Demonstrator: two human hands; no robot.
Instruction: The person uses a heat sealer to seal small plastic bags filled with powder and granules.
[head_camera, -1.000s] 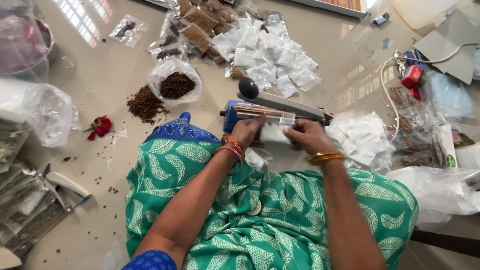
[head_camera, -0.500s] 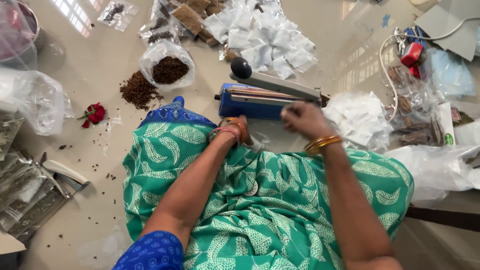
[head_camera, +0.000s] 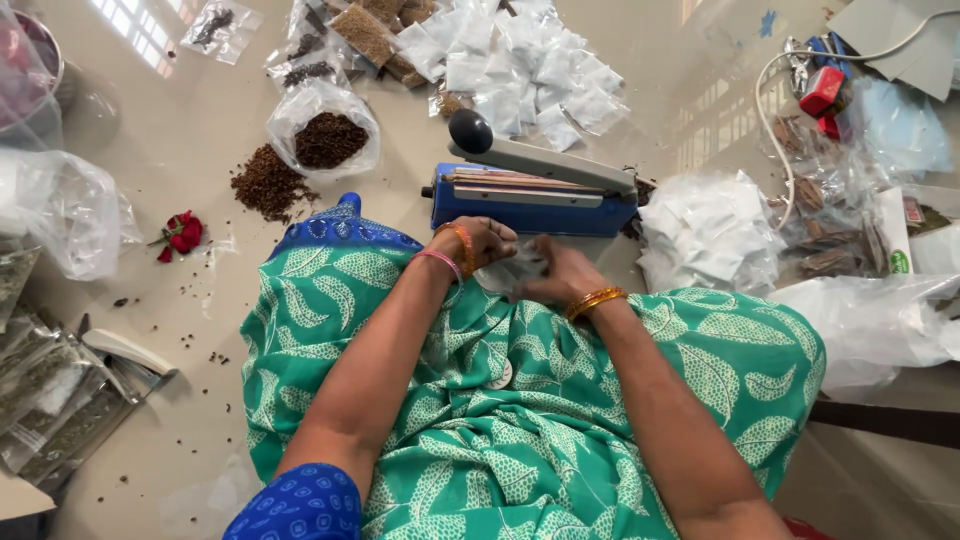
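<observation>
A small clear plastic pouch is pinched between the curled fingers of the left hand and the right hand, held over the lap on the green leaf-patterned cloth; the pouch is blurred, so its contents cannot be told. Just beyond the hands, a blue heat sealer is seen on the floor with its arm raised. A heap of flat white pouches lies just to the right of it, and more sealed pouches are spread behind. To the left, an open bag of dark spice, a loose spice pile and a red rose are found.
</observation>
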